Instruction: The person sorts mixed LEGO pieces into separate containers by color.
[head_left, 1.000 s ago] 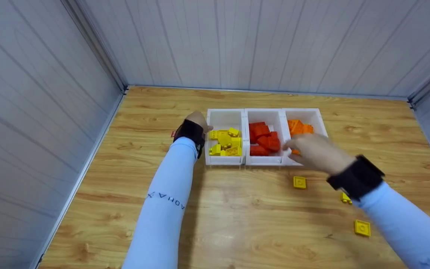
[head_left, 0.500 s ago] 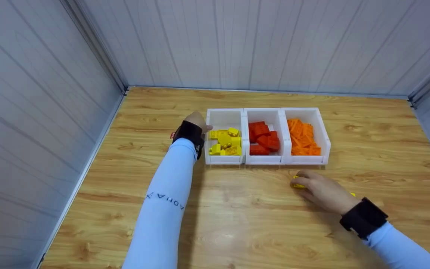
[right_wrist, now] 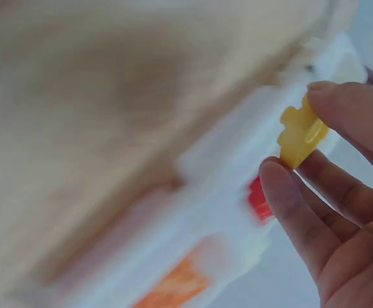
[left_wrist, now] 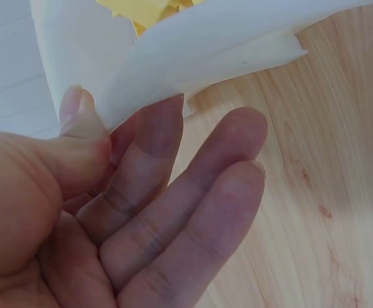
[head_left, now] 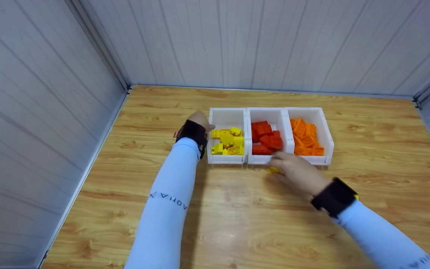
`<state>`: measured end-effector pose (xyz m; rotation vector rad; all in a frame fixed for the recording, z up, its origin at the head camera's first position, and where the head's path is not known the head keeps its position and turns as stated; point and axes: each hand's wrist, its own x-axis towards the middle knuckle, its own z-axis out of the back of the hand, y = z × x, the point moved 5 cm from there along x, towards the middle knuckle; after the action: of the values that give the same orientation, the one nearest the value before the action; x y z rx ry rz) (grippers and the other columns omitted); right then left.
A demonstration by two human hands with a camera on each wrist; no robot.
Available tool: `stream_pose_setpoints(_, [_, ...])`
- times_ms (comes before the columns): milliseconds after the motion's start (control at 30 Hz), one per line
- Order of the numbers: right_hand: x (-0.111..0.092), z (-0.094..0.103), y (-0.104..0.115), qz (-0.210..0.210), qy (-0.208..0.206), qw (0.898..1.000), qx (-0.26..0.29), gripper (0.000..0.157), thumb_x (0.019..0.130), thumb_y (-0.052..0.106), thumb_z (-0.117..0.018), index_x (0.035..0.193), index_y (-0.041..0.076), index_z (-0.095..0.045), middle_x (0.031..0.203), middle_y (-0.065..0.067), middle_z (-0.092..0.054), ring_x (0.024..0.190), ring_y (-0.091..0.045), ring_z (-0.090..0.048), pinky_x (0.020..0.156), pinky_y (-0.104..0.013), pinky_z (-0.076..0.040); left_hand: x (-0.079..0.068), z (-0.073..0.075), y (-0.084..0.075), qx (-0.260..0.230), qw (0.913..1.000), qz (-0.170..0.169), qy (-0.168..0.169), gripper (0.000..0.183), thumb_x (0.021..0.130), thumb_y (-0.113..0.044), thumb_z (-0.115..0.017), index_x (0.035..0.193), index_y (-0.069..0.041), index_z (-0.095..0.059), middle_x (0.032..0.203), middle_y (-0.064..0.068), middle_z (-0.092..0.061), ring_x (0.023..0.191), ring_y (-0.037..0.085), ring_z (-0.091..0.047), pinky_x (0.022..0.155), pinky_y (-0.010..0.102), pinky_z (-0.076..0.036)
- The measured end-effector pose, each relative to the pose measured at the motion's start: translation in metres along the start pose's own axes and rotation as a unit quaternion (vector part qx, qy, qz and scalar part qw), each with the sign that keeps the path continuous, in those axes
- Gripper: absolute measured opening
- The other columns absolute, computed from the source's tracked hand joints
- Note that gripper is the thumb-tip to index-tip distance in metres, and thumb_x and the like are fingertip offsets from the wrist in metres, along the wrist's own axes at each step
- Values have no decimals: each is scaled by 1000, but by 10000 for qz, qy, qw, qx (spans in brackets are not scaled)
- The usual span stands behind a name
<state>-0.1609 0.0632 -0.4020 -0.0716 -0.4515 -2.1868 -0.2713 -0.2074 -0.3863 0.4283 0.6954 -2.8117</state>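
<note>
My left hand (head_left: 200, 120) is at the outer side of the leftmost white bin (head_left: 227, 160). In the left wrist view its thumb and forefinger pinch the bin's wall (left_wrist: 193, 54), the other fingers apart from it. Yellow toy bricks (head_left: 227, 141) lie in that bin. My right hand (head_left: 298, 172) is before the front edge of the middle bin (head_left: 259, 160). Between thumb and fingertips it pinches a small yellow toy brick (right_wrist: 298, 136), whose studs show in the right wrist view. In the head view the fingers hide most of this brick.
Red bricks (head_left: 265, 139) fill part of the middle bin, orange bricks (head_left: 305, 138) part of the right bin (head_left: 312, 160). The bins stand side by side on a wooden table (head_left: 230, 216). Another yellow piece (head_left: 356, 197) peeks out by the right wristband. Panels (head_left: 233, 45) wall the table.
My right hand came down from the orange bin to the yellow brick on the table, took hold of it and carried it leftward toward the bins. The left hand stays put.
</note>
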Motion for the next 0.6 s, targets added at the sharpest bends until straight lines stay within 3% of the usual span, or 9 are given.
stream_pose_setpoints(133, [45,-2,15,-53,194,9998,67,28,84,9,-79,112,9,-74,109,-8,-65,96,-22,-62,87,-37,-53,9,-4,2,-179,9995,247,111,36,95,-30,-68,115,0,-70,114,12,-69,96,21,-61,90,33,-51])
stream_pose_setpoints(300, [87,-12,28,-49,443,9990,-93,28,85,6,-77,113,8,-75,110,-11,-65,98,-24,-63,89,-37,-53,17,-8,2,22,9996,213,202,37,95,-32,-68,116,-2,-70,115,12,-69,97,22,-61,91,35,-50])
stream_pose_setpoints(467, [116,-19,32,-1,640,9976,-279,27,87,4,-75,114,8,-74,112,-12,-65,99,-25,-63,86,-36,-55,15,-5,2,133,9998,42,133,36,95,-31,-67,113,0,-69,106,11,-68,87,21,-57,85,33,-51])
stream_pose_setpoints(600, [128,-22,30,-47,886,9954,-366,28,87,5,-75,115,9,-74,115,-12,-64,102,-27,-62,85,-36,-55,12,-4,2,123,9998,34,136,37,96,-31,-67,115,1,-67,105,11,-66,85,20,-55,84,32,-50])
